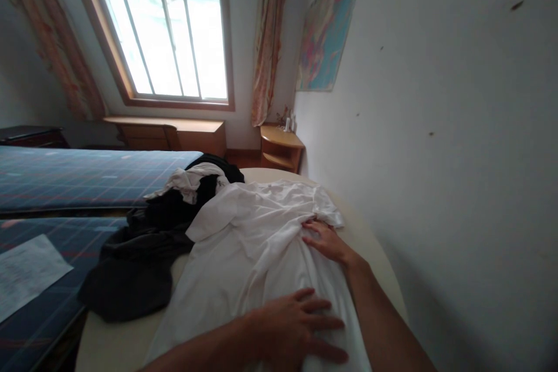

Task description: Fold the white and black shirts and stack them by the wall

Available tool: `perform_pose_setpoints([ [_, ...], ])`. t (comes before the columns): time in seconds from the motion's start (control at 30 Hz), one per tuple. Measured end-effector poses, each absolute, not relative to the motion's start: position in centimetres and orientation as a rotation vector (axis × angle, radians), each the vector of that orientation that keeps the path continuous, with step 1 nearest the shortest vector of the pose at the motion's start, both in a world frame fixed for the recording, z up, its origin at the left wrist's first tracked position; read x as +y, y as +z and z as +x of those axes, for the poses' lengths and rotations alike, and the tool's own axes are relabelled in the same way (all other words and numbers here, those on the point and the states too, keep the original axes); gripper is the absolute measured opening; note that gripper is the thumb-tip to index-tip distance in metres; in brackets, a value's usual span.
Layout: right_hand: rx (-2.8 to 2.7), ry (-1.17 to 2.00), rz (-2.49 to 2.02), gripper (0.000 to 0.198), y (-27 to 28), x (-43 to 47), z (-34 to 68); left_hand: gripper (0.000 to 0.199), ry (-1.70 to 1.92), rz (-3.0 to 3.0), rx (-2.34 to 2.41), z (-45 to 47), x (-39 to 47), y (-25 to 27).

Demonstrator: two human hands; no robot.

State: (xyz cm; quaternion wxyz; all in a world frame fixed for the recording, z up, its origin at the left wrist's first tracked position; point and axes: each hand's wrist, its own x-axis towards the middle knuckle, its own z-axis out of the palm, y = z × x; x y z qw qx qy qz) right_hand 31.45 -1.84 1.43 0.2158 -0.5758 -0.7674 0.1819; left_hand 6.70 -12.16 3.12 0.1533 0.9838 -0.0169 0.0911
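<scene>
Mattresses (87, 177) in blue plaid, off to the left of a pale, round-ended counter (386, 288), likely the firmer support for cloth. High on the wall to the right, a map (329, 38), its lettering too small to read. Spread lengthwise over the counter, front end out of frame, a white short-sleeved garment (235, 250), creased towards the far end and seemingly laid out to lie flat. Heaped along its left edge, dark clothes (135, 279) with a pale cloth (192, 183) on top, perhaps kept there to leave room; no brand or label visible on any of it. On the nearer mattress, a paper sheet (32, 273), faintly marked, not legible. Smallest, the hands: left hand (296, 325) palm down on the near part of the garment, right hand (328, 240) by the far right sleeve; grip released on both, fingers spread, apparently steadying the fabric.
</scene>
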Motion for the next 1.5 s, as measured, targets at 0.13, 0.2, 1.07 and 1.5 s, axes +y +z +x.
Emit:
perform_pose_setpoints([
  [0.13,-2.176,0.512,-1.589,0.052,2.3,-1.2,31.4,0.042,0.232,2.815,-0.154,6.9,-12.7,3.1],
  [0.2,-2.199,0.512,-1.604,0.046,2.9,-0.7,31.1,0.042,0.263,2.771,-0.076,6.5,-12.4,3.5],
  [1.07,-2.099,-0.244,-2.055,0.066,-1.4,-12.7,32.1,0.047,0.511,2.553,0.668,2.2,-12.5,4.4],
  [1.5,-2.222,-0.182,-1.866,0.074,-0.1,-16.3,31.0,0.077,0.244,2.604,1.222,-3.2,-14.4,0.9],
])
